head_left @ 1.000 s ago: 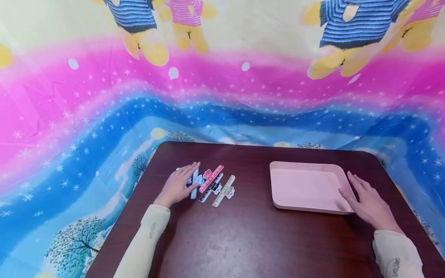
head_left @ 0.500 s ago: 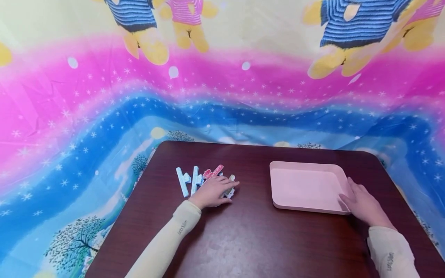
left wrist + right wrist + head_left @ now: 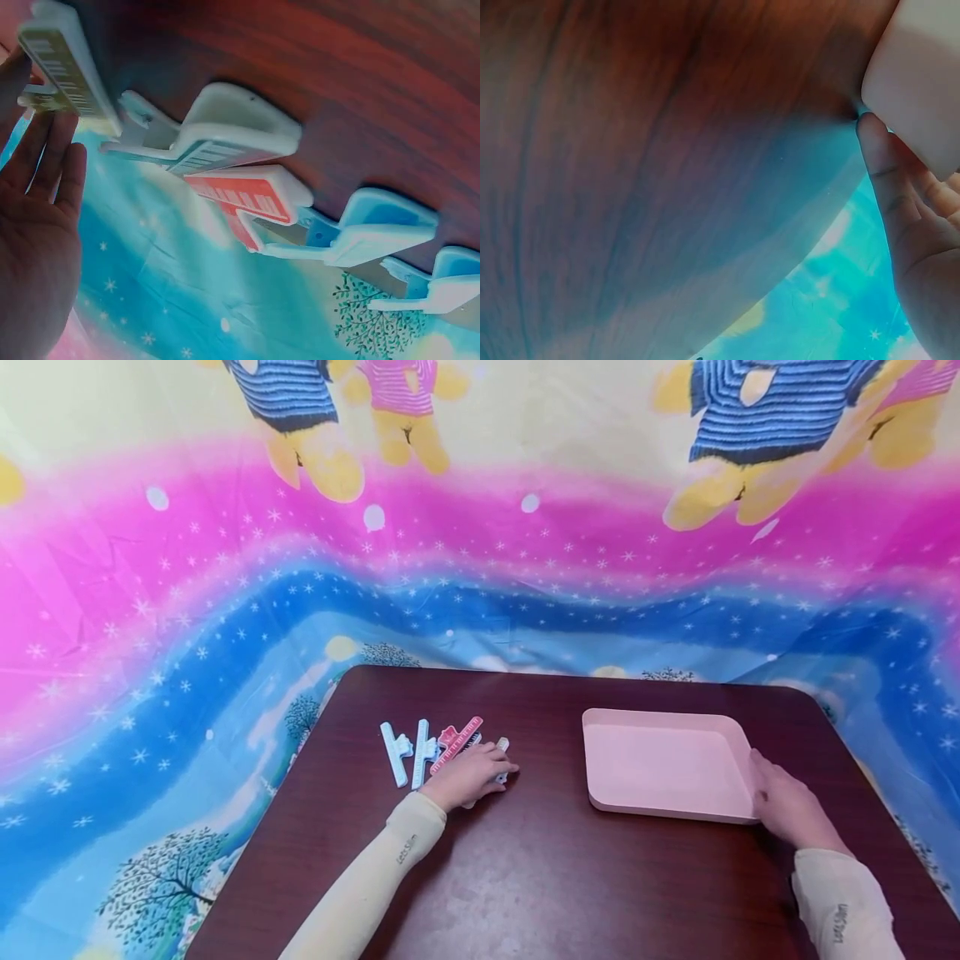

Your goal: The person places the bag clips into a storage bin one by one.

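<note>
My left hand (image 3: 467, 777) pinches a gold clip printed with piano keys (image 3: 64, 64) between thumb and fingers; in the left wrist view this clip is tilted on edge. Beside it stand a dark piano-key clip (image 3: 240, 124) and a red one (image 3: 459, 743), the dark one mostly covered by the hand in the head view. Two light blue clips (image 3: 394, 756) lie farther left. At the other side, my right hand (image 3: 791, 806) rests with fairly straight fingers against the outer right side of a pink tray (image 3: 667, 768). Nothing lies in the tray.
The dark brown wooden table (image 3: 525, 877) carries everything, with its rounded back edge against a printed cloth (image 3: 480, 560). Bare tabletop separates the clips from the tray.
My left hand has moved right from the blue clips, over the red and dark ones, to the gold clip and closed on it. The right hand has settled against the tray's side.
</note>
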A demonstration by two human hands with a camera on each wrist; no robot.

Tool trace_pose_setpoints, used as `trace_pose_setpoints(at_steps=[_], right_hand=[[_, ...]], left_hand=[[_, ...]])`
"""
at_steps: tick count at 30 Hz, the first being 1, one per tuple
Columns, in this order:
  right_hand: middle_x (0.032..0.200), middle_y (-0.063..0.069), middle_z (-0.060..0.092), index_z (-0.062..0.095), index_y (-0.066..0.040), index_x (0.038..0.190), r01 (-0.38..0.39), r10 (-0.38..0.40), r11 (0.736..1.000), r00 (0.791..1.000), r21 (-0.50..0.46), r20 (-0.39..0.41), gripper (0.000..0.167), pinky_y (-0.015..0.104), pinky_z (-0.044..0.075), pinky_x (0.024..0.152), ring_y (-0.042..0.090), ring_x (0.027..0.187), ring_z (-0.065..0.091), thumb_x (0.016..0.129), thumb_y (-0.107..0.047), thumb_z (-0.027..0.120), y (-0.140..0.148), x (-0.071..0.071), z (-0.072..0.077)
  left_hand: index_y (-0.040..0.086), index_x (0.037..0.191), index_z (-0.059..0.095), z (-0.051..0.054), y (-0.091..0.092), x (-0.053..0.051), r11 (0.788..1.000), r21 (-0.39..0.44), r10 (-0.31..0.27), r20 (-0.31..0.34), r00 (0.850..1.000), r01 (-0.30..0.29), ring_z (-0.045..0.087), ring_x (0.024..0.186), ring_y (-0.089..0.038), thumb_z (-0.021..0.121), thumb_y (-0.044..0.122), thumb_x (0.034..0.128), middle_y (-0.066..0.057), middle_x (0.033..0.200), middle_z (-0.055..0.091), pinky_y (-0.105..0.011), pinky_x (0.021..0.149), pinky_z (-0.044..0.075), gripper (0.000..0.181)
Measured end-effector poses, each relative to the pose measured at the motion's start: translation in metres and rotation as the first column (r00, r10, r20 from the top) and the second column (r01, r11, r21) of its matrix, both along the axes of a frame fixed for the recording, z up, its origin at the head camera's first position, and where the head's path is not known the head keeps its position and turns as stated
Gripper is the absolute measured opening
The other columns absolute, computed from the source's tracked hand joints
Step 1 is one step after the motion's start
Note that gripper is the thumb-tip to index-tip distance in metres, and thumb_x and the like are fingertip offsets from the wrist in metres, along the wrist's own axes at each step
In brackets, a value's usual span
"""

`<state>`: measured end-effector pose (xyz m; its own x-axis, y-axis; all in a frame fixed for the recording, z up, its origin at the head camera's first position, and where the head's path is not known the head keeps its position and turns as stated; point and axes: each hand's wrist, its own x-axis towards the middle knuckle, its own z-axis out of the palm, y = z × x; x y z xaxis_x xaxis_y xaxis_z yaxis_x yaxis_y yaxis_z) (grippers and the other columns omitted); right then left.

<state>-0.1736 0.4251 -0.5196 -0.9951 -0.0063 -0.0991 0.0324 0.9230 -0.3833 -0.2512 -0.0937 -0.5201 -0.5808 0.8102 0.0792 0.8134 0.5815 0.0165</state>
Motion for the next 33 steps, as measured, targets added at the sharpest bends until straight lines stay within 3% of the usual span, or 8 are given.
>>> trace_pose_setpoints(at_steps=[7, 14, 18, 22, 29, 33], right_hand=[[0.151, 0.048, 0.025, 0.009, 0.01, 0.159, 0.002, -0.001, 1.0, 0.999, -0.01, 0.038, 0.075, 0.077, 0.029, 0.107, 0.068, 0.135, 0.029, 0.099, -0.004, 0.051, -0.002, 0.001, 0.003], [0.151, 0.048, 0.027, 0.012, 0.012, 0.158, -0.014, 0.014, 1.0, 1.0, -0.011, 0.021, 0.074, 0.077, 0.03, 0.107, 0.067, 0.134, 0.031, 0.098, -0.004, 0.052, -0.007, 0.0, 0.003], [0.152, 0.047, 0.027, 0.012, 0.012, 0.158, -0.015, 0.015, 1.0, 0.999, -0.024, 0.035, 0.074, 0.077, 0.03, 0.107, 0.067, 0.135, 0.031, 0.098, -0.004, 0.051, -0.011, -0.001, 0.005], [0.152, 0.047, 0.027, 0.013, 0.012, 0.159, -0.019, 0.02, 0.999, 0.999, -0.033, 0.042, 0.074, 0.077, 0.031, 0.107, 0.067, 0.135, 0.031, 0.099, -0.005, 0.053, -0.016, -0.002, 0.005], [0.15, 0.047, 0.031, 0.019, 0.014, 0.157, -0.037, 0.037, 0.999, 0.999, -0.025, 0.011, 0.073, 0.076, 0.033, 0.107, 0.066, 0.133, 0.034, 0.096, -0.005, 0.056, -0.029, -0.003, 0.008], [0.149, 0.047, 0.033, 0.023, 0.015, 0.155, -0.048, 0.048, 0.999, 0.999, -0.01, -0.006, 0.073, 0.075, 0.034, 0.107, 0.065, 0.133, 0.036, 0.095, -0.005, 0.058, -0.035, -0.005, 0.007]], left_hand=[[0.013, 0.134, 0.071, 0.015, 0.002, -0.001, 0.98, 0.196, -0.028, 0.046, 0.999, 0.019, 0.058, 0.109, -0.018, 0.077, 0.028, 0.0942, -0.002, 0.122, 0.068, -0.029, 0.097, 0.052, 0.043], [0.017, 0.126, 0.075, 0.034, 0.001, -0.004, 0.936, 0.352, 0.024, 0.012, 1.0, -0.027, 0.058, 0.105, -0.016, 0.081, 0.031, 0.0899, 0.001, 0.116, 0.067, -0.026, 0.092, 0.052, 0.039], [0.017, 0.118, 0.076, 0.042, 0.0, -0.004, 0.906, 0.418, 0.072, 0.01, 0.997, -0.07, 0.06, 0.11, -0.017, 0.081, 0.033, 0.0897, 0.001, 0.121, 0.067, -0.028, 0.092, 0.055, 0.032], [0.016, 0.117, 0.072, 0.046, -0.001, -0.005, 0.878, 0.466, 0.109, 0.032, 0.993, -0.112, 0.061, 0.115, -0.018, 0.081, 0.033, 0.0896, -0.001, 0.13, 0.068, -0.032, 0.095, 0.056, 0.033], [0.014, 0.11, 0.065, 0.049, -0.003, -0.006, 0.817, 0.56, 0.135, 0.051, 0.99, -0.14, 0.061, 0.09, -0.017, 0.081, 0.03, 0.0879, 0.005, 0.096, 0.067, -0.03, 0.079, 0.054, 0.032], [0.017, 0.108, 0.07, 0.05, -0.003, -0.008, 0.787, 0.598, 0.121, 0.094, 0.988, -0.154, 0.065, 0.091, -0.013, 0.081, 0.029, 0.0886, 0.006, 0.097, 0.067, -0.029, 0.083, 0.057, 0.026]])
